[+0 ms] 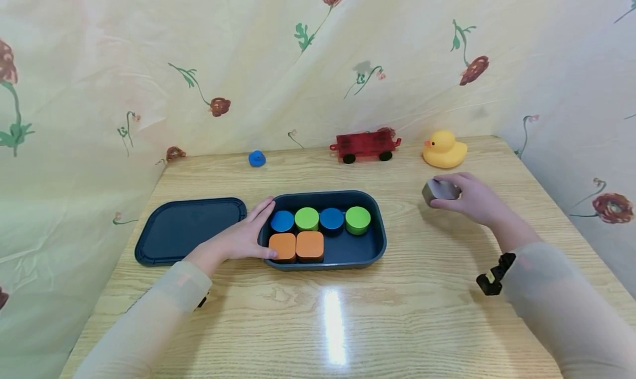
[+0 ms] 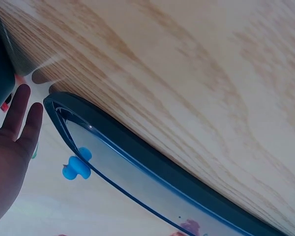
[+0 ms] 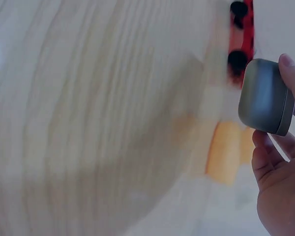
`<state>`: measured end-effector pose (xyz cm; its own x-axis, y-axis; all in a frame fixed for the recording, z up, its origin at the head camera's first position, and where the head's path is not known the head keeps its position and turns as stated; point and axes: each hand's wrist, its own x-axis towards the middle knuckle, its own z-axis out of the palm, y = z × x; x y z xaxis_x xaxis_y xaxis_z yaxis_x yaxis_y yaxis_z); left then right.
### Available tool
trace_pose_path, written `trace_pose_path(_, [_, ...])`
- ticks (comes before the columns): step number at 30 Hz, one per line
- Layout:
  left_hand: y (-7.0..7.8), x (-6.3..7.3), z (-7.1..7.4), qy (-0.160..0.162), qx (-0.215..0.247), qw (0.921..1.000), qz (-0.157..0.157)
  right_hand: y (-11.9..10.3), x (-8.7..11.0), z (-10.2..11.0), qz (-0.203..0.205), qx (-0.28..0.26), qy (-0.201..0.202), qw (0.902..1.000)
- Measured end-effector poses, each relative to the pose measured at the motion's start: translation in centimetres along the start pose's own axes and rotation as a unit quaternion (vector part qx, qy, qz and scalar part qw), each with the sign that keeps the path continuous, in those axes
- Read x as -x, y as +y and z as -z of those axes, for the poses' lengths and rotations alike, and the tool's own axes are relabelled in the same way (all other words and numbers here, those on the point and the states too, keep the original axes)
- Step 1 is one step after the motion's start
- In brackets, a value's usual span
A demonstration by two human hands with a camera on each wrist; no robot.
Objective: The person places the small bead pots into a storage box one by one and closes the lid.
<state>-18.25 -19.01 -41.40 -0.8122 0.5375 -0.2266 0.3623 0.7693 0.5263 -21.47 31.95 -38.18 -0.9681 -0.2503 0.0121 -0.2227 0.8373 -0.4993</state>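
Our left hand (image 1: 239,239) lies with straight fingers at the left rim of the dark blue box (image 1: 349,250). Out to the box's right, our right hand (image 1: 471,200) pinches the gray block (image 1: 440,190). A snug, level pinch should stop it slipping.

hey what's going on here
Someone holds a gray box in the right grip, to the right of a dark tray. The left grip rests on the tray's left end. The tray holds two blue pieces, two green pieces and two orange pieces, with its near right part bare. A dark lid lies left of it.
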Motion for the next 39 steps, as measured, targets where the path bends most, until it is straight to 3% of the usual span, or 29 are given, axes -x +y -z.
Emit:
trace_pose_path(8, [-0.1, 0.0, 0.0, 0.002, 0.001, 1.0, -0.002, -4.1, -1.0, -0.4, 0.058, -0.013, -0.005, 0.9982])
trace_pose_path(17, [0.2, -0.1, 0.0, -0.002, -0.004, 1.0, 0.001, -6.9, -1.5, -1.1, 0.105, -0.011, -0.019, 0.9942])
trace_pose_path(39, [0.3, 0.3, 0.2, -0.002, 0.007, 1.0, 0.0, -12.6, -2.3, -5.1, 0.137, -0.019, -0.089, 0.9864])
